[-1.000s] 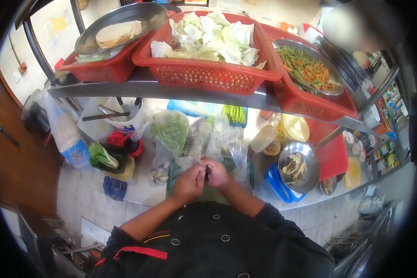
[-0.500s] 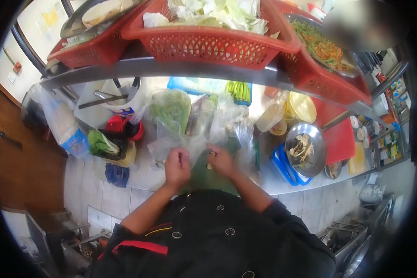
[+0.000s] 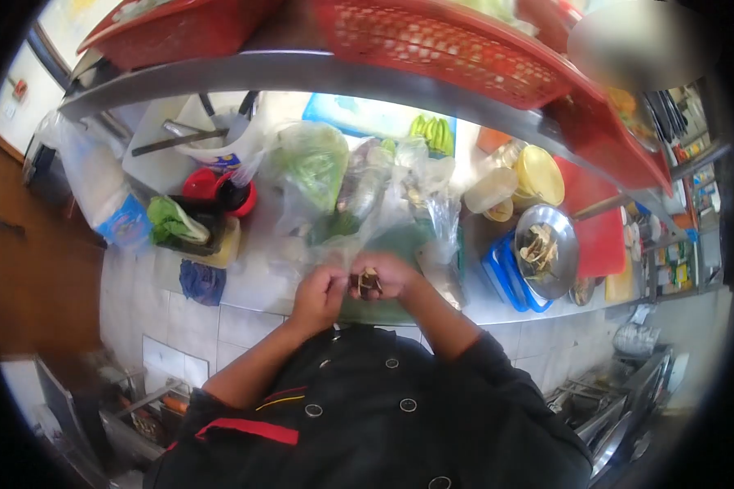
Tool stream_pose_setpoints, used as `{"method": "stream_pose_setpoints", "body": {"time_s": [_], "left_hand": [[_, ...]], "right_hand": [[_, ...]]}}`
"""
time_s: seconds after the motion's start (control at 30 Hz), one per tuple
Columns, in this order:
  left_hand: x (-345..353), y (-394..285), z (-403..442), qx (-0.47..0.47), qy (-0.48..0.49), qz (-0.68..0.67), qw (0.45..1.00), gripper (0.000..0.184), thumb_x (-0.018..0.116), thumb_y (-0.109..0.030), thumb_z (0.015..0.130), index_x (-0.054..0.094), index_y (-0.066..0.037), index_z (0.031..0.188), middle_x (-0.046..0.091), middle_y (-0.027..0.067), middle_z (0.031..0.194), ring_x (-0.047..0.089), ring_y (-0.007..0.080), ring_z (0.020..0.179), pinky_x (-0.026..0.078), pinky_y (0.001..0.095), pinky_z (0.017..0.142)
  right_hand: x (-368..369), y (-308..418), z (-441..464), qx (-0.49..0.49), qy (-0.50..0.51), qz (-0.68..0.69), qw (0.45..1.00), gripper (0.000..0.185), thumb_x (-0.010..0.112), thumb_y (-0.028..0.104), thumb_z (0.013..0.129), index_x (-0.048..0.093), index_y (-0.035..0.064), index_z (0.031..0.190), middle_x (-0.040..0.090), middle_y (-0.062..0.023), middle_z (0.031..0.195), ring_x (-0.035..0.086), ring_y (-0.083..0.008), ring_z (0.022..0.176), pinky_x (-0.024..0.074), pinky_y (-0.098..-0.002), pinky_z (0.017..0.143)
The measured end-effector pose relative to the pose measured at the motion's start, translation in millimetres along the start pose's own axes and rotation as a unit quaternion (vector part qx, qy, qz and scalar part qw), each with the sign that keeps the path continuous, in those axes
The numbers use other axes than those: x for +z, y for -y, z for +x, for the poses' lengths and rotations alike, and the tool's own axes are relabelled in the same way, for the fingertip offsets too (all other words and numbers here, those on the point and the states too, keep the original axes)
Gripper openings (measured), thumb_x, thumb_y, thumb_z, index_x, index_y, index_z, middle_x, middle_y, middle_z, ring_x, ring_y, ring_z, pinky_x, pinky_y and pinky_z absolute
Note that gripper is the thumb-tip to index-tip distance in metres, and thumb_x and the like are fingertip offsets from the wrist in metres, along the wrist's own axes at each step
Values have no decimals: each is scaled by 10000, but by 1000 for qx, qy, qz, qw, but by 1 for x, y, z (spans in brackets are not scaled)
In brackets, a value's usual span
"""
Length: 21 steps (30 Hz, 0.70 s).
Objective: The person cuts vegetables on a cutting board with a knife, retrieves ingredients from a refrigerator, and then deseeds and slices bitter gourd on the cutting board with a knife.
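Near the counter's front edge, my right hand is curled around several dark brown pieces with pale edges that look like sliced mushroom. Close beside it, my left hand has its fingers pinched on a thin clear plastic bag. The bag stretches up from both hands, and its far end blends into other bags. Under the hands lies a green cutting board, partly covered. To the right, a metal bowl holds similar pale and brown pieces, standing on a blue container.
Bagged leafy greens and other bagged vegetables lie beyond the hands. Bok choy and a dark cloth are at left. Yellow tubs stand right. Red baskets sit on a metal shelf overhead.
My hands have come closer together and my right hand has turned, showing the brown pieces in it. The view has shifted slightly, with the overhead baskets higher in the frame.
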<state>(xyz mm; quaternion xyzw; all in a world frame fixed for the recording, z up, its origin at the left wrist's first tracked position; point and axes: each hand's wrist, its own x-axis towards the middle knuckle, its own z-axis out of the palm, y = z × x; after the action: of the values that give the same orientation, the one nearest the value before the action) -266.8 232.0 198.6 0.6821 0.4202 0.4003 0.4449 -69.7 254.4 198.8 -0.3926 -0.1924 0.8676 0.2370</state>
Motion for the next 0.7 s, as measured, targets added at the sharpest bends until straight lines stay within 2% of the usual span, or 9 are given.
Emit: {"method": "stream_pose_setpoints", "body": {"time_s": [0.07, 0.13, 0.2, 0.3, 0.33, 0.4, 0.53, 0.6, 0.7], "left_hand": [[-1, 9, -12, 60, 7, 78, 995, 90, 550, -119, 910, 563, -32, 923, 600, 127, 768, 596, 208, 693, 474, 332, 644], [-7, 6, -22, -6, -5, 47, 999, 106, 551, -130, 909, 569, -29, 937, 613, 157, 794, 620, 247, 726, 483, 355, 659], [-15, 7, -23, -116, -40, 7, 992, 116, 550, -133, 904, 570, -28, 945, 618, 170, 815, 619, 290, 732, 491, 380, 678], [-14, 19, -18, -46, -134, -19, 990, 124, 550, -139, 901, 571, -25, 943, 615, 173, 812, 611, 315, 715, 490, 389, 669], [-13, 21, -15, -46, -132, -22, 990, 124, 550, -139, 901, 571, -25, 943, 615, 173, 812, 611, 315, 715, 490, 389, 669], [-8, 24, -11, -14, -126, 39, 991, 98, 522, -95, 923, 536, 0, 935, 591, 105, 780, 572, 172, 700, 470, 318, 646], [6, 24, -1, -5, -97, 15, 995, 89, 525, -92, 918, 542, -5, 926, 595, 123, 784, 573, 197, 683, 474, 329, 646], [8, 18, 5, -12, -96, 8, 995, 105, 550, -134, 895, 572, -33, 910, 612, 179, 810, 616, 351, 736, 484, 415, 654], [16, 34, 4, 24, -72, -10, 997, 90, 553, -132, 890, 577, -46, 905, 609, 177, 794, 608, 363, 720, 483, 420, 647]], "right_hand": [[-21, -15, 36, -11, 36, 87, 995, 200, 547, 167, 840, 590, 16, 963, 604, -93, 717, 605, -173, 591, 432, -235, 410], [-15, -22, 55, -26, 70, 177, 981, 147, 543, 169, 845, 581, 36, 896, 596, -94, 702, 595, -179, 585, 436, -247, 411], [12, -25, 63, -117, -55, 217, 968, 143, 541, 168, 864, 579, 35, 899, 593, -84, 740, 581, -187, 608, 457, -290, 426], [32, -38, 79, -175, -160, 229, 944, 145, 520, 155, 894, 574, 24, 924, 600, -80, 821, 582, -185, 680, 497, -333, 529], [31, -46, 86, -176, -164, 228, 943, 145, 520, 155, 894, 574, 24, 924, 600, -80, 821, 582, -185, 680, 497, -333, 529], [23, -63, 102, -248, -157, 150, 944, 144, 491, 138, 917, 566, 22, 956, 599, -90, 896, 586, -182, 781, 508, -335, 669], [46, -63, 78, -252, -237, 129, 929, 175, 442, 147, 946, 565, 27, 979, 601, -97, 915, 590, -188, 841, 492, -323, 769], [31, -80, 77, -224, -173, 159, 946, 230, 409, 187, 965, 571, 36, 1026, 603, -94, 953, 593, -198, 877, 494, -333, 790], [40, -88, 64, -206, -177, 223, 936, 265, 385, 223, 972, 572, 45, 1033, 603, -86, 969, 590, -195, 890, 494, -343, 800]]}}
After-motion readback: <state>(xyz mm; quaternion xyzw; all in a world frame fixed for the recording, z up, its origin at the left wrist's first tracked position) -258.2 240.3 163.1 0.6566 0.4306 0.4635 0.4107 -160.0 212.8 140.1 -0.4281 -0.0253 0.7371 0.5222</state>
